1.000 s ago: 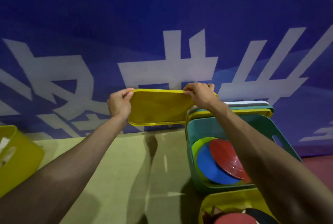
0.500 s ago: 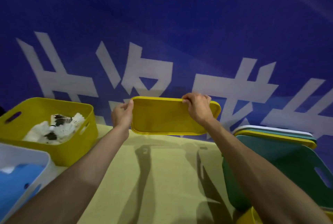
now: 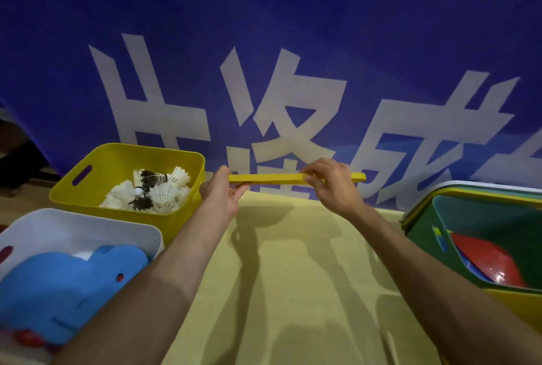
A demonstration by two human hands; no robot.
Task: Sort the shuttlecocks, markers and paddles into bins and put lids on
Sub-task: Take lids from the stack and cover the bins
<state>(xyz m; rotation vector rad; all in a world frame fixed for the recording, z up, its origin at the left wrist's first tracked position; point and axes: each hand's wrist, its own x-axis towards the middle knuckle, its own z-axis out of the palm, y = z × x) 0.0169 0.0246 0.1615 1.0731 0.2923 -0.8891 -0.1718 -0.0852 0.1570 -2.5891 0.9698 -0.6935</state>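
Note:
A flat yellow lid (image 3: 275,178) hangs level and edge-on above the yellow mat. My left hand (image 3: 223,194) pinches its left end and my right hand (image 3: 333,185) grips it near the right end. Just left of the lid stands a yellow bin (image 3: 88,188) holding several white shuttlecocks (image 3: 158,191). A white bin (image 3: 88,224) at the lower left holds blue foam paddles (image 3: 67,279). At the right a green bin (image 3: 425,224) contains red and blue disc markers (image 3: 481,262).
More lids (image 3: 481,188) are stacked behind the green bin. A yellow bin's rim (image 3: 516,303) shows under the green one at the right edge. A blue banner (image 3: 264,42) with white characters forms the backdrop. The yellow mat (image 3: 293,276) lies between the bins.
Both hands have carried the yellow lid leftward, away from the green bin and toward the shuttlecock bin. The lid has tipped from upright to level. The view has panned left.

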